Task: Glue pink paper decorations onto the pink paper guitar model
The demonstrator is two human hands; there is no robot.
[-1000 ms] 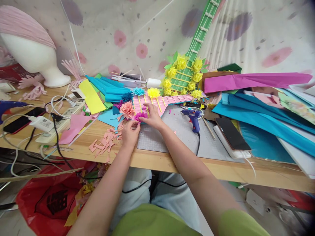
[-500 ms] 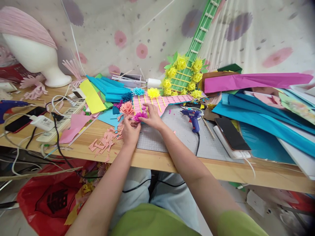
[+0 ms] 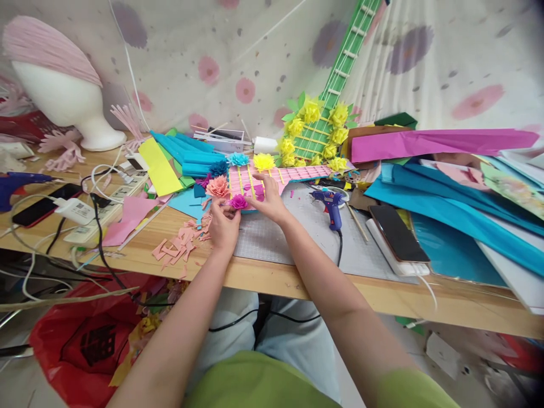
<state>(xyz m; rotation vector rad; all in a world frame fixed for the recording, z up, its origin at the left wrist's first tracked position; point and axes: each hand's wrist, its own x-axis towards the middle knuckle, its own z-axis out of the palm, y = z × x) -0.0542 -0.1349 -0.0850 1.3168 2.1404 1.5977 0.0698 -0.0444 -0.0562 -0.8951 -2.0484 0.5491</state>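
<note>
A pink paper guitar (image 3: 286, 177) with yellow strips lies on the table in front of me. Paper flowers line the rim of its body: a yellow one (image 3: 264, 162), a light blue one (image 3: 238, 159), a dark blue one (image 3: 219, 167), a coral one (image 3: 218, 186) and a magenta one (image 3: 238, 202) at the near edge. My left hand (image 3: 225, 224) has its fingers curled against the magenta flower, by the guitar's edge. Over the body hovers my right hand (image 3: 271, 200), fingers spread, its thumb near the flower. Magenta paper pieces (image 3: 257, 191) lie beneath it.
A blue glue gun (image 3: 330, 205) rests on the grey cutting mat (image 3: 272, 245). Coral paper scraps (image 3: 181, 245) lie left of my hands. A green guitar (image 3: 335, 90) with yellow flowers leans behind. Phones, cables, blue paper (image 3: 446, 198) and a foam head (image 3: 63, 102) surround the workspace.
My right hand has drawn back from the magenta flower to the right, its fingers spreading. More of the flower shows. My left hand stays beside it.
</note>
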